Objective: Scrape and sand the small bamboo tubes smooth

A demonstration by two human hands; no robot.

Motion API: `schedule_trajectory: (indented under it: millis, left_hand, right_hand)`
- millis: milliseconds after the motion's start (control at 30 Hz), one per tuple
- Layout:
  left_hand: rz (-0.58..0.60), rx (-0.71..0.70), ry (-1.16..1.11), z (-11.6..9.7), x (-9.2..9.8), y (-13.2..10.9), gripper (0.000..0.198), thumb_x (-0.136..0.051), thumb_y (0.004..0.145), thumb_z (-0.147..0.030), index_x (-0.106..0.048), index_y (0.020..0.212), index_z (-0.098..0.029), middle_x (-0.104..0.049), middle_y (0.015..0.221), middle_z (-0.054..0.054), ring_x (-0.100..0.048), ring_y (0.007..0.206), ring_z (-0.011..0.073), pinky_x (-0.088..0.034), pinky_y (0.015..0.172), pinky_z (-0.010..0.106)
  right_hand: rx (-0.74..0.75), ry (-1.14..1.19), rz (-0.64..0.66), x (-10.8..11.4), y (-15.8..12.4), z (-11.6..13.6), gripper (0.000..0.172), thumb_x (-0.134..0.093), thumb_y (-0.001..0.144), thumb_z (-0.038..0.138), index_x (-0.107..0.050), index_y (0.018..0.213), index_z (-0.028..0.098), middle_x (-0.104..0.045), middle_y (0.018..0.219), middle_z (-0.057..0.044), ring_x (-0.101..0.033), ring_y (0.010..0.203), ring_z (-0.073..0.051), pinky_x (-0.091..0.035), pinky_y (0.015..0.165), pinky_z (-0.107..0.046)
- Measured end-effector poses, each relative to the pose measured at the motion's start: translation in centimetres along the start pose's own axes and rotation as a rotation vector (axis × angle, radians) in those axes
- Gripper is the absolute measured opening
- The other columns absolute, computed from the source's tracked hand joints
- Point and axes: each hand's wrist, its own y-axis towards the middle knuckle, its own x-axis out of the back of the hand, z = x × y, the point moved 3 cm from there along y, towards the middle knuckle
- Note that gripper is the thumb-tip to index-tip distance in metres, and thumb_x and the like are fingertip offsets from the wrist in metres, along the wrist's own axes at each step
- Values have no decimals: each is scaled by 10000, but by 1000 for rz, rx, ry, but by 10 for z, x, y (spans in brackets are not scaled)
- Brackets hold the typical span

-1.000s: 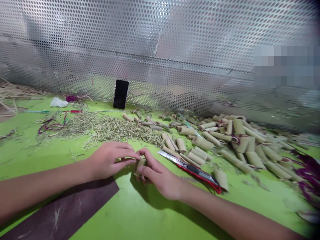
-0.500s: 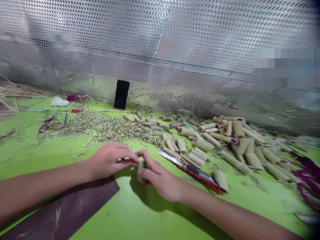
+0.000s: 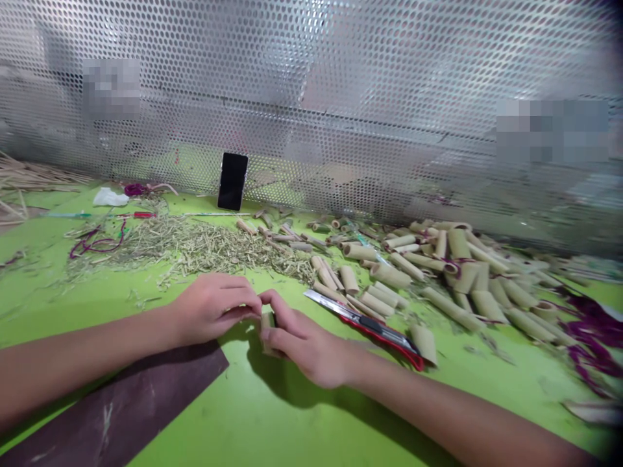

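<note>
A short pale bamboo tube (image 3: 267, 332) stands nearly upright at the centre, partly hidden by my fingers. My right hand (image 3: 302, 344) is shut around it, with the thumb and fingers on its sides. My left hand (image 3: 214, 308) reaches in from the left, its fingertips resting at the tube's top and close to my right fingers. Just right of my right hand lies a utility knife (image 3: 365, 327) with a red handle and its long steel blade extended. Its blade tip points towards my right hand without touching it.
Several cut bamboo tubes (image 3: 462, 285), some tied with purple string (image 3: 591, 337), cover the green table (image 3: 341, 415) at right. A heap of shavings (image 3: 195, 250) lies ahead. A dark board (image 3: 117, 408) sits under my left forearm. A phone (image 3: 232, 181) leans on perforated metal sheeting (image 3: 311, 84).
The tube has turned from tilted to nearly upright and shifted slightly left with my hands. The whole view has moved slightly, with the table's contents appearing a little higher and further left.
</note>
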Motion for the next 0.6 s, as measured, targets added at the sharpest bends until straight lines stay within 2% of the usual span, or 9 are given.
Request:
schedule_trajectory:
  millis: [267, 433, 600]
  left_hand:
    - [120, -12, 157, -4, -4, 0, 189, -416, 1047, -199, -587, 968, -194, -671, 876, 30, -607, 748, 159, -441, 676, 275]
    - [188, 45, 184, -5, -8, 0, 198, -342, 1028, -162, -526, 959, -190, -630, 884, 54, -569, 765, 188, -447, 695, 298]
    - [186, 65, 162, -2, -10, 1, 202, -322, 1035, -171, -506, 955, -189, -609, 879, 56, -561, 781, 194, -446, 705, 309]
  right_hand:
    - [-2, -39, -18, 1, 0, 1, 135, -446, 970, 271, -364, 1074, 246, -467, 760, 54, -438, 698, -152, -375, 644, -299]
    - [10, 93, -22, 0, 2, -1, 104, -427, 995, 292, -368, 1061, 239, -411, 734, 66, -387, 668, -140, -360, 631, -295]
    - [16, 222, 11, -1, 1, -1, 162, -409, 1020, 359, -378, 1108, 226, -391, 724, 69, -360, 652, -139, -350, 626, -297]
